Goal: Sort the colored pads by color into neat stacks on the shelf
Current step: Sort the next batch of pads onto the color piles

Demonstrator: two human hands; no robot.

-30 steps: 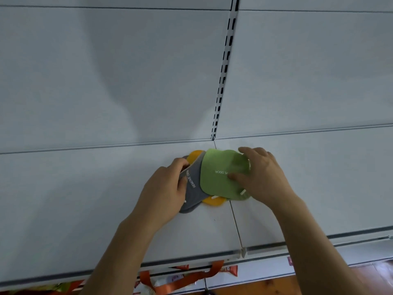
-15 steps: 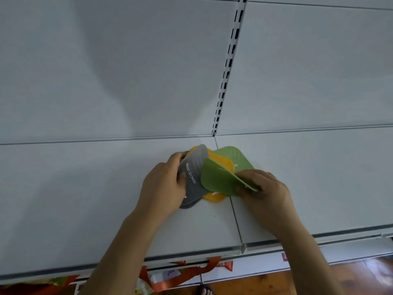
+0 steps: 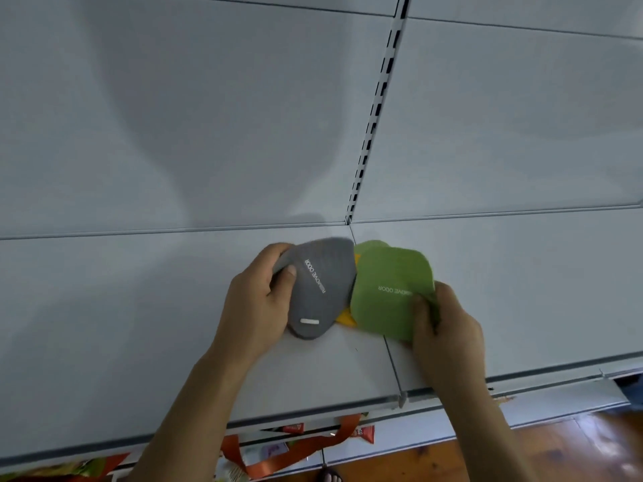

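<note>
Mid-sort: each hand holds one pad over the shelf seam.

Left hand (image 3: 259, 300) grip is clenched on the grey pad (image 3: 318, 287), thumb on top, fingers under its left edge; pad is bowed, long axis running from the shelf's back toward its front edge. Right hand (image 3: 449, 328) pinches the green pad (image 3: 389, 290) at its near-right corner, pad tilted up. Under both, on the shelf (image 3: 139, 307), lie a yellow pad (image 3: 346, 318) and a second green pad (image 3: 370, 244) (only slivers show). The second green one sits behind the held green pad, toward the shelf's back edge, so the right hand is the nearer one. Likely next: lay green on green, grey goes left.
</note>
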